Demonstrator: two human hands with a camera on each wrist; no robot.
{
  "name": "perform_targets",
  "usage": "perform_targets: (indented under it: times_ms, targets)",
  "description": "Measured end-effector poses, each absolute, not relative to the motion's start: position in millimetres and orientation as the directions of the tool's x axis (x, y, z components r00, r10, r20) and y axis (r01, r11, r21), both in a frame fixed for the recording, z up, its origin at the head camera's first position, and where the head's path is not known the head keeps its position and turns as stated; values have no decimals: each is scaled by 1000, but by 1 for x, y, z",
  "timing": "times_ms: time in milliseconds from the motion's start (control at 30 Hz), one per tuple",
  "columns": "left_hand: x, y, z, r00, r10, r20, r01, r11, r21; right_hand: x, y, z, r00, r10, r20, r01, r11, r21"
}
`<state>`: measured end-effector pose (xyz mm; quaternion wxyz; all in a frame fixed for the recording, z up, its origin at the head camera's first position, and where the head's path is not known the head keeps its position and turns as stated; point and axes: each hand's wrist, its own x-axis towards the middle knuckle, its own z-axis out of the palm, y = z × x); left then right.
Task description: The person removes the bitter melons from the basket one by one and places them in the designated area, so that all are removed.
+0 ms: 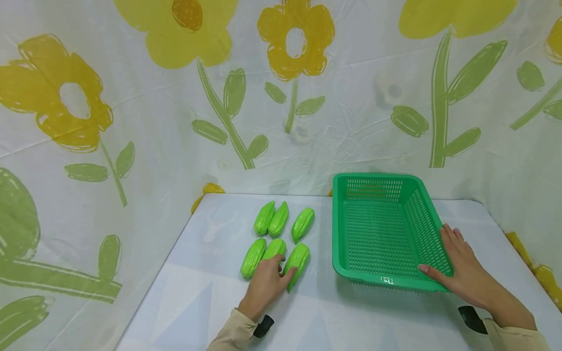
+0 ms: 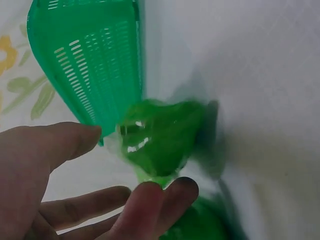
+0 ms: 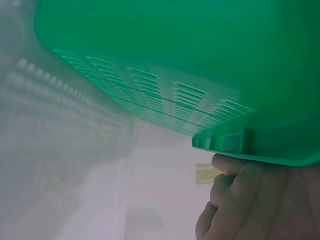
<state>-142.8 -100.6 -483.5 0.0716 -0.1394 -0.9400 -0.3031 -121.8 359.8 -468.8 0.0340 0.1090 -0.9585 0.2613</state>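
Several glossy light-green, pod-shaped vegetables with pointed ends lie in two rows on the table, left of the basket. My left hand (image 1: 266,282) is over the front row, with its thumb beside the front right vegetable (image 1: 298,261) and its fingers near the front middle vegetable (image 1: 275,247). In the left wrist view, the thumb and fingers are spread apart before a green vegetable (image 2: 160,135). A green perforated basket (image 1: 373,278) stands to the right. My right hand (image 1: 470,278) holds its right rim, thumb over the edge and fingers along the outside.
The back row has a left vegetable (image 1: 264,218), a middle one (image 1: 278,219) and a right one (image 1: 303,225). A white cloth (image 1: 342,126) with printed flowers hangs behind the pale patterned table (image 1: 184,297) and along its sides.
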Motion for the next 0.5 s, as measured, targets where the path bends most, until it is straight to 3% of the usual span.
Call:
perform_targets:
  times_ms: [267, 500]
  targets:
    - [-143, -101, -472, -905, 197, 378, 343, 862, 373, -123, 360, -469, -975, -188, 121, -224, 839, -496]
    - [-153, -105, -458, -867, 137, 478, 317, 893, 319, -120, 365, -472, -977, -190, 95, -212, 841, -497]
